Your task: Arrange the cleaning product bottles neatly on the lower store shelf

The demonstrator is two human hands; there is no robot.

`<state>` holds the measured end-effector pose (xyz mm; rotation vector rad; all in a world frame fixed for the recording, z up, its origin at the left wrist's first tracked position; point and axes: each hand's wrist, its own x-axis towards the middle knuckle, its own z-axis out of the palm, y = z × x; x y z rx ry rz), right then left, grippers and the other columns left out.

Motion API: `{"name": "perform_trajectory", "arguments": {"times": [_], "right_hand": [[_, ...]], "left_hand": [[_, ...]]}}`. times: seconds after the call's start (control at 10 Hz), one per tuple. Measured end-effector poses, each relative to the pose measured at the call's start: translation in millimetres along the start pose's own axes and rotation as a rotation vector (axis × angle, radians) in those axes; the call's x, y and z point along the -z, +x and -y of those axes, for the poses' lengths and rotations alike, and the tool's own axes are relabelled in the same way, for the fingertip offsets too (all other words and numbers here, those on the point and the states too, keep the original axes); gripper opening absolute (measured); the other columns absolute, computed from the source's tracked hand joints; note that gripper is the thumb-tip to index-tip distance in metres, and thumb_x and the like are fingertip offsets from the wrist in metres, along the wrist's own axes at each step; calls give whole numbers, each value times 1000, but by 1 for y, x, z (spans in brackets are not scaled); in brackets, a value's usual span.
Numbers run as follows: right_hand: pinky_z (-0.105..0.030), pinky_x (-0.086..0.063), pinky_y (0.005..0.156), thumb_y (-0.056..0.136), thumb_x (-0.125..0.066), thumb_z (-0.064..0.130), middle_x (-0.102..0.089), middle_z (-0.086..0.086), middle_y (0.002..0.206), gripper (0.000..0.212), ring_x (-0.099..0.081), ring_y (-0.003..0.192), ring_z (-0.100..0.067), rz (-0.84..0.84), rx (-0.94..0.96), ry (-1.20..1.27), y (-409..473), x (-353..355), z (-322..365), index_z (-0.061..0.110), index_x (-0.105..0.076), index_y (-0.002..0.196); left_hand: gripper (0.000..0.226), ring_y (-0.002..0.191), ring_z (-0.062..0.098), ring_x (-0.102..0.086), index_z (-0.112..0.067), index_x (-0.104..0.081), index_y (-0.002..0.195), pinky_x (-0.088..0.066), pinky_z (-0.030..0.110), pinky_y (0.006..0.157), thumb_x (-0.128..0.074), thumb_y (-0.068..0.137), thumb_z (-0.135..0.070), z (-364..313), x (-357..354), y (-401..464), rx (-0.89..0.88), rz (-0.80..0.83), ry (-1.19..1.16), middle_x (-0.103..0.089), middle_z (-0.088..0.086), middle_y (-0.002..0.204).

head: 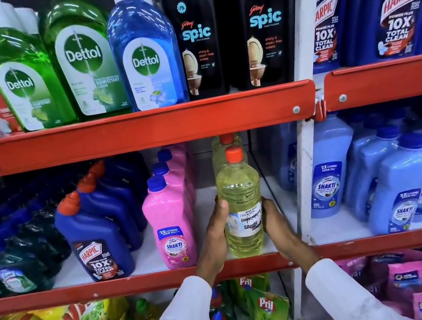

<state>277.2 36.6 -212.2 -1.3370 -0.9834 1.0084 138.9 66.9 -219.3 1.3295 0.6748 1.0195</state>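
Much of the scene is cut off or blurred: the top-shelf bottles lose their caps at the upper edge, the dark bottles at far left are smeared, and the packs on the bottom tier are soft and hard to read. A second yellow bottle [225,143] stands behind the front one, mostly hidden, only its orange cap and shoulder showing. The yellow bleach bottle [239,197] stands upright at the front of the white shelf board [207,210], near the red front rail [146,282]. The left hand [214,238] presses its left side with thumb up along the label, and the right hand [276,221] wraps its right side, so both hands grasp it; white sleeves cover the forearms. To its left, just beside the left hand, is a row of pink Shakti bottles [171,222], then blue Harpic bottles [96,234]. To its right bare white shelf runs to the white upright post [308,171], leaving open room there. The red rail above [129,131] hangs close over the orange cap.
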Motion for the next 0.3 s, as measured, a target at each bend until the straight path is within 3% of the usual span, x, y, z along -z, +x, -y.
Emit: {"name": "perform_trajectory", "arguments": {"times": [0.1,0.2,0.3], "right_hand": [[-31,-50,92,105,-19,33,-71,-8,119,51,-65,113,-19,-11,13,-14,-2,-1,3,13,-63,122],[-29,-48,91,104,-21,39,-72,-1,116,48,-64,110,-11,-33,3,3,-1,0,3,24,-66,113],[-43,-28,120,86,-28,63,-45,8,153,66,-41,141,-12,-54,74,11,-1,14,2,36,-47,143]], "left_hand": [[87,134,24,-65,-15,-56,147,-54,33,108,-58,86,-76,-3,0,-1,20,-30,42,-69,6,142],[85,140,19,-58,-25,-55,149,-40,46,123,-47,87,-83,0,5,0,26,-101,75,-64,1,149],[80,136,8,-58,-41,-49,150,-39,50,124,-27,89,-89,-5,6,-1,-37,-76,346,-65,-14,144]]}}
